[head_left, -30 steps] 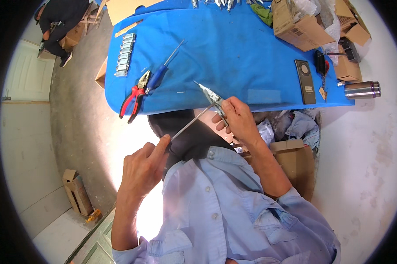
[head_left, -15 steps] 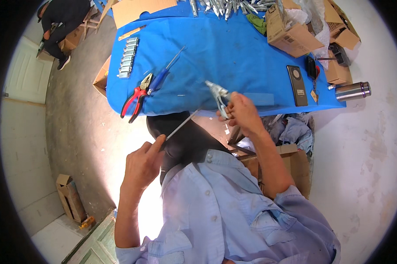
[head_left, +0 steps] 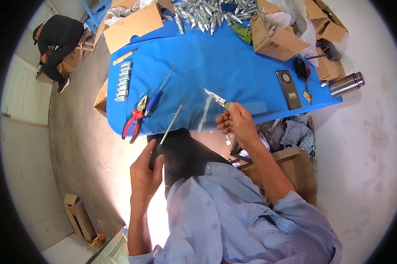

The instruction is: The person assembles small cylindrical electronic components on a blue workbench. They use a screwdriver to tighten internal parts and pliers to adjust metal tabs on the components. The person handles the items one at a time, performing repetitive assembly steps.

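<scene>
My left hand (head_left: pixel 145 169) is wrapped round the dark handle of a screwdriver (head_left: pixel 172 122), whose thin metal shaft points up and away toward the table edge. In the closed fingers of my right hand (head_left: pixel 240 125) is a slim silvery metal part (head_left: pixel 217 98). A pale, blurred arm hangs off it toward me. The screwdriver tip is apart from the metal part, to its left. Pliers with red and black handles (head_left: pixel 134 122) and a blue-handled screwdriver (head_left: pixel 153 103) lie on the table to the left.
A blue cloth covers the table (head_left: pixel 233 61). Several silvery parts (head_left: pixel 123 81) stand in a row at left; a large heap of parts (head_left: pixel 207 13) lies at the far side. Cardboard box (head_left: pixel 280 42), phone (head_left: pixel 288 89) and steel flask (head_left: pixel 347 84) sit right. Another person (head_left: pixel 60 39) bends at far left.
The metal part has turned in my right hand, and its arm has swung out from it. My left hand has tilted the screwdriver more upright. The view has shifted slightly.
</scene>
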Motion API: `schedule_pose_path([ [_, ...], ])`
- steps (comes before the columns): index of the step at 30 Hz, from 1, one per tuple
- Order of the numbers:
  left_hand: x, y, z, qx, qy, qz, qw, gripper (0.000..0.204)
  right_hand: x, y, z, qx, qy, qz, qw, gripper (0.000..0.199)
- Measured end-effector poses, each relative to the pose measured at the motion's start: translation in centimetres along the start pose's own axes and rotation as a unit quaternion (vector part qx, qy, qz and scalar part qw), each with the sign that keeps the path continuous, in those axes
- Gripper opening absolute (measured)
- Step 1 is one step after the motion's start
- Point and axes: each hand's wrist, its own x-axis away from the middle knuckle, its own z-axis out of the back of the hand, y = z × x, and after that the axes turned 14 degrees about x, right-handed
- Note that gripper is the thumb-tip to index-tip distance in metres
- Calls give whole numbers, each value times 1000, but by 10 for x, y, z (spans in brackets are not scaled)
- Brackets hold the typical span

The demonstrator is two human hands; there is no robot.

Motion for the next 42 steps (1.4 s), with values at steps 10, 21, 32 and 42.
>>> schedule_pose_path([
  [10, -82, -22, 4, -99, 123, -59, 986, 33, 21, -13, 11, -51, -18, 12, 998, 36],
  [21, -142, -20, -27, -126, 143, -205, 960, 33, 32, -4, 25, -110, -19, 14, 994, 34],
  [32, -131, -3, -85, -228, 83, -237, 941, 36, 44, 0, 37, -122, 7, 45, 992, 32],
  [42, -72, 93, -84, -92, -94, -280, 951, 46, 56, -16, 27, 49, -48, 169, 983, 35],
])
